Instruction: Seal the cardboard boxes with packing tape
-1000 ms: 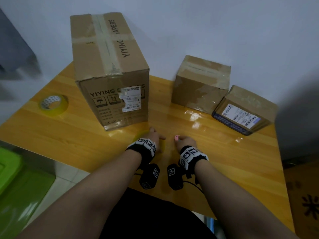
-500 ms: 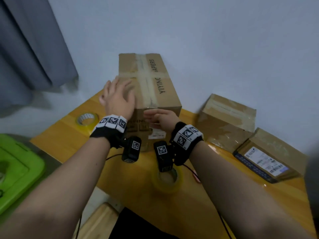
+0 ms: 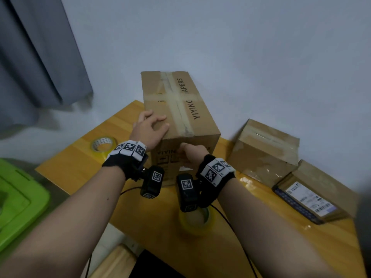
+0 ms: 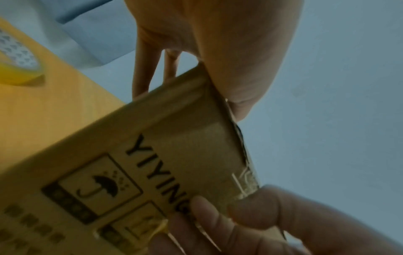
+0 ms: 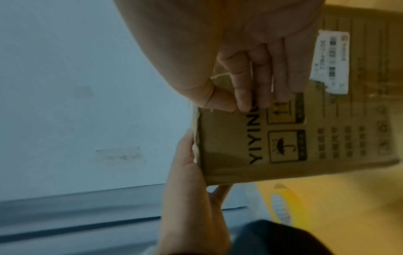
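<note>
**Hands settle on the tall box before taping**

The tall box (image 3: pixel 176 121) stands on the table (image 3: pixel 80 167) against the wall, its top already crossed with old tape. The left hand (image 3: pixel 149 128) lies over the near left top edge, fingers loosely spread and pressing, not clenched round anything. The right hand (image 3: pixel 188 155) rests against the upper front face, thumb and fingers pinching at the tape end by the top seam. One tape roll (image 3: pixel 103 144) lies to the left, another roll (image 3: pixel 197 222) lies near the table's front edge under the right wrist. Two smaller boxes (image 3: pixel 263 151) sit to the right. This looks like steadying and checking the seam; next, a hand must fetch a roll and find its free end.
</note>
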